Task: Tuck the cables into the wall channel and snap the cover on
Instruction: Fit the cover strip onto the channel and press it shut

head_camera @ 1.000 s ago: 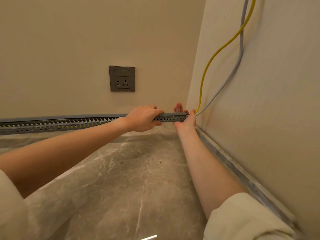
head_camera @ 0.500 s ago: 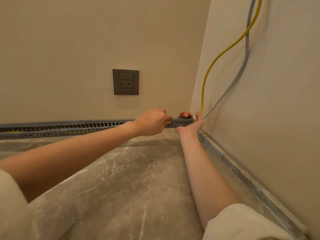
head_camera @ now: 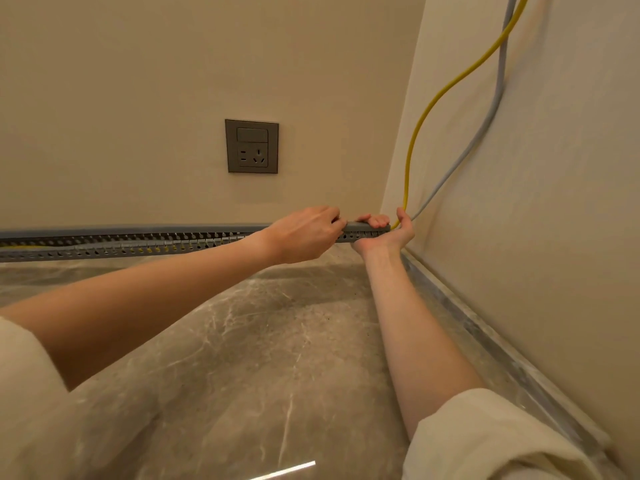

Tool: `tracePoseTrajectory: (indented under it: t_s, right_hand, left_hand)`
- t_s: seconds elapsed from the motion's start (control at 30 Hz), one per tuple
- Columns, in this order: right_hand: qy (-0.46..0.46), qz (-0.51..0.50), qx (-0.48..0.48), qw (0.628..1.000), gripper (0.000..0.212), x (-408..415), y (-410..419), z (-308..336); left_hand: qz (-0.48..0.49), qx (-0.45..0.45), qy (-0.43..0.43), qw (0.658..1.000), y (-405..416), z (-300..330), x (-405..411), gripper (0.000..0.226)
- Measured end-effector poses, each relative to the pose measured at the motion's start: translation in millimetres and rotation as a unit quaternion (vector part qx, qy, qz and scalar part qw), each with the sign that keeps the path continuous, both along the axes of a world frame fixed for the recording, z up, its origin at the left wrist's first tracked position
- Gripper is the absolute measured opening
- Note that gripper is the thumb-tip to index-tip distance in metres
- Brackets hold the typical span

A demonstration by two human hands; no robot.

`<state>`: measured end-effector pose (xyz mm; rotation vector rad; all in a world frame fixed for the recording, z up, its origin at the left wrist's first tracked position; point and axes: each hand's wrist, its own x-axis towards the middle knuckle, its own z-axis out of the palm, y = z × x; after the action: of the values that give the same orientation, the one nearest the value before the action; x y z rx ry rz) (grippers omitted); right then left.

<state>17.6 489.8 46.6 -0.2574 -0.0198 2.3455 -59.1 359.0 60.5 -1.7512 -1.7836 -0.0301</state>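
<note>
A grey slotted wall channel [head_camera: 138,242] runs along the foot of the back wall, open on top for most of its length, with yellow and grey cable visible inside. A yellow cable [head_camera: 420,123] and a grey cable [head_camera: 485,123] hang down the right wall into the channel's right end. My left hand [head_camera: 306,233] is clamped over the channel near the corner. My right hand [head_camera: 388,232] cups the channel's end from below, fingers curled over a short grey cover piece [head_camera: 360,225], thumb up beside the yellow cable.
A grey power socket [head_camera: 251,146] sits on the back wall above my hands. The floor [head_camera: 259,341] is glossy grey-brown marble. A grey skirting strip [head_camera: 485,337] runs along the right wall toward me.
My left hand has closed tighter and slid a little right toward my right hand. My right fingers have curled down over the channel's top. The view has shifted slightly.
</note>
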Motion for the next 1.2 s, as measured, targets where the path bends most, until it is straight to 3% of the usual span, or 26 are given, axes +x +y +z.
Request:
tracePoseTrajectory:
  t_s: [0.17,0.33,0.67,1.03,1.2]
  right_hand:
    - [-0.051,-0.01,-0.008,0.999,0.043,0.8,-1.1,-2.2]
    - [-0.086,-0.031,-0.006,0.996,0.045,-0.6,-1.6,-2.5]
    - [-0.132,-0.036,0.005,0.991,0.042,-0.5,-5.9,2.4]
    - [-0.203,-0.063,0.007,0.977,0.042,-0.9,-9.5,5.3]
    - [-0.143,-0.038,0.008,0.989,0.044,0.2,-5.5,-6.6]
  left_hand:
    - [0.016,-0.024,-0.03,0.999,-5.0,-8.7,-1.3,0.045]
    - [0.041,-0.002,0.014,0.999,-3.5,-16.8,1.6,0.022]
    - [0.067,-0.012,0.086,0.994,-2.8,-22.8,4.8,0.025]
    - [0.058,0.046,0.0,0.997,-0.1,-35.6,6.3,0.03]
    - [0.056,0.058,-0.057,0.995,0.5,-35.7,-0.3,0.03]
